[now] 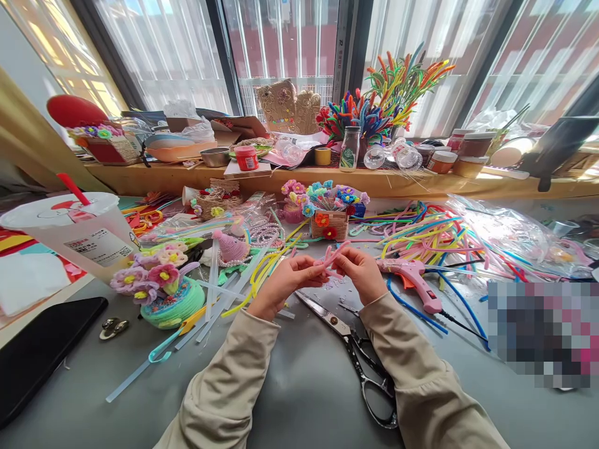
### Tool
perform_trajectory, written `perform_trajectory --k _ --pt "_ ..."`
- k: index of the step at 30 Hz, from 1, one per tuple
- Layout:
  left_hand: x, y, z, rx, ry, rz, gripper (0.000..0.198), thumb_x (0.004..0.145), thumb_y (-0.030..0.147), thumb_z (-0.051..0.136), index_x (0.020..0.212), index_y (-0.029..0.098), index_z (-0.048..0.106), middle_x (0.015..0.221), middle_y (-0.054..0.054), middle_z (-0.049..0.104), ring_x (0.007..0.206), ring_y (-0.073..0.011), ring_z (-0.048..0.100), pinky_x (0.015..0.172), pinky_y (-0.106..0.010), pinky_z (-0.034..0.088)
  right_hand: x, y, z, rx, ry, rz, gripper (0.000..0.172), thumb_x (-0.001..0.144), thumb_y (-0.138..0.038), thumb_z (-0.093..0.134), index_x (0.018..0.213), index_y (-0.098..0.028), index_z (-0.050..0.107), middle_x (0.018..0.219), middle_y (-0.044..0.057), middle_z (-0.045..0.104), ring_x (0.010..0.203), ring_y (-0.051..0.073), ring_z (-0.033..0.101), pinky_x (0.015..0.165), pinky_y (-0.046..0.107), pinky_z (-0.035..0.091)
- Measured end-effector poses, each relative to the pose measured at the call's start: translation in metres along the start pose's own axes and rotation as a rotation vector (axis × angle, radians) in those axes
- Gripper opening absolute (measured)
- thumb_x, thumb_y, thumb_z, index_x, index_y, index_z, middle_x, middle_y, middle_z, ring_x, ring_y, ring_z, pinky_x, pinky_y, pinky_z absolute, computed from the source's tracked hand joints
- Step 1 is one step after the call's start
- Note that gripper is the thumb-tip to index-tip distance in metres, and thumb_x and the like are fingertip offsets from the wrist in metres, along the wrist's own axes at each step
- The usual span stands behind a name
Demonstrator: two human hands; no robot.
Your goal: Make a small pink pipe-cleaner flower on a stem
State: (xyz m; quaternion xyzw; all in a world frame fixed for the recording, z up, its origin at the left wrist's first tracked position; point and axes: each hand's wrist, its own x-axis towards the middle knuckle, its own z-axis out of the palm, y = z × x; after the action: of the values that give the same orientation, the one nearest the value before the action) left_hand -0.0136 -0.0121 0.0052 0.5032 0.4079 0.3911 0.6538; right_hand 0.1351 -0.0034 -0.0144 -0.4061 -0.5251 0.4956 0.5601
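The left hand (292,277) and right hand (362,271), equally near, pinch a bent, fuzzy pink pipe cleaner (329,255) between them, its length slanting from near left to far right.

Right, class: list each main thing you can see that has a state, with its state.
Left hand: closed, pinching the pink pipe cleaner
Right hand: closed, pinching it too
Pink pipe cleaner: bent
Scissors: lying on the table
Glue gun: lying down; cannot tell if hot
Drink cup: lid on, red straw in
Phone: lying flat, nothing lit
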Motion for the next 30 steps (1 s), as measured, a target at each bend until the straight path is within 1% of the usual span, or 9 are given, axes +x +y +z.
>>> perform_trajectory --k 3,7,9,11,15,18,20,23,30 --pt "0.0029 -0.0026 -0.0014 -0.040 0.055 0.033 0.022 0.059 0.029 0.064 0.073 0.012 0.062 0.071 -0.004 0.063 0.067 -0.0120 0.058 0.070 -0.026 0.044 -0.0013 -0.0016 0.0002 0.075 0.018 0.007 0.018 0.062 -0.032 0.060 0.069 -0.017 0.056 0.059 -0.003 0.055 0.051 0.007 0.047 0.048 0.020 0.036" --pt "0.0044 -0.0041 -0.0043 -0.122 0.133 0.087 0.021 0.060 0.025 0.063 0.076 0.013 0.061 0.073 -0.003 0.062 0.070 -0.0113 0.057 0.070 -0.025 0.044 -0.0037 -0.0053 0.0002 0.207 -0.065 0.000 0.024 0.064 -0.027 0.060 0.085 -0.020 0.053 0.079 0.001 0.061 0.070 0.011 0.055 0.058 0.022 0.042" --pt "0.0036 -0.0036 -0.0046 -0.143 0.128 0.089 0.021 0.061 0.025 0.062 0.078 0.013 0.060 0.076 -0.004 0.062 0.073 -0.0122 0.057 0.071 -0.025 0.044 -0.0044 -0.0071 0.0008 0.218 -0.108 -0.017 0.028 0.063 -0.025 0.060 0.089 -0.020 0.051 0.085 0.003 0.061 0.079 0.014 0.055 0.063 0.024 0.043" --pt "0.0026 -0.0027 -0.0042 -0.156 0.111 0.085 0.020 0.063 0.026 0.061 0.078 0.012 0.059 0.079 -0.005 0.063 0.076 -0.0132 0.058 0.073 -0.025 0.044 -0.0045 -0.0082 0.0021 0.207 -0.124 -0.028 0.033 0.063 -0.025 0.061 0.093 -0.021 0.049 0.086 0.003 0.061 0.082 0.014 0.055 0.066 0.025 0.044" --pt "0.0017 -0.0020 -0.0023 -0.176 0.079 0.075 0.018 0.064 0.025 0.060 0.076 0.012 0.058 0.077 -0.005 0.063 0.076 -0.0137 0.058 0.075 -0.027 0.044 -0.0037 -0.0079 0.0049 0.193 -0.076 -0.045 0.035 0.061 -0.025 0.063 0.092 -0.023 0.046 0.080 0.000 0.061 0.077 0.012 0.056 0.065 0.025 0.044" --pt "0.0016 -0.0021 -0.0012 -0.171 0.071 0.065 0.017 0.064 0.025 0.060 0.074 0.012 0.058 0.077 -0.006 0.064 0.075 -0.0148 0.059 0.074 -0.029 0.044 -0.0034 -0.0072 0.0056 0.124 -0.052 -0.055 0.021 0.062 -0.028 0.061 0.079 -0.020 0.052 0.076 0.000 0.060 0.070 0.011 0.054 0.059 0.023 0.042" --pt "0.0015 -0.0021 -0.0010 -0.159 0.075 0.061 0.017 0.063 0.026 0.061 0.073 0.012 0.057 0.077 -0.006 0.064 0.075 -0.0152 0.059 0.073 -0.029 0.045 -0.0035 -0.0067 0.0054 0.059 -0.048 -0.062 0.016 0.063 -0.031 0.059 0.070 -0.018 0.055 0.072 0.000 0.060 0.066 0.010 0.052 0.057 0.022 0.040" --pt "0.0018 -0.0019 -0.0009 -0.150 0.077 0.057 0.018 0.062 0.025 0.062 0.072 0.012 0.057 0.076 -0.006 0.063 0.074 -0.0147 0.059 0.072 -0.028 0.045 -0.0034 -0.0054 0.0047 0.019 -0.043 -0.057 0.017 0.064 -0.034 0.058 0.068 -0.017 0.058 0.069 0.000 0.060 0.062 0.010 0.049 0.054 0.022 0.037" --pt "0.0025 -0.0029 0.0007 -0.104 0.068 0.056 0.019 0.060 0.026 0.063 0.070 0.011 0.056 0.069 -0.003 0.062 0.067 -0.0123 0.059 0.069 -0.027 0.046 -0.0034 -0.0029 0.0064 0.072 -0.072 -0.027 0.018 0.066 -0.034 0.056 0.065 -0.016 0.056 0.060 -0.002 0.057 0.048 0.006 0.041 0.048 0.020 0.032"
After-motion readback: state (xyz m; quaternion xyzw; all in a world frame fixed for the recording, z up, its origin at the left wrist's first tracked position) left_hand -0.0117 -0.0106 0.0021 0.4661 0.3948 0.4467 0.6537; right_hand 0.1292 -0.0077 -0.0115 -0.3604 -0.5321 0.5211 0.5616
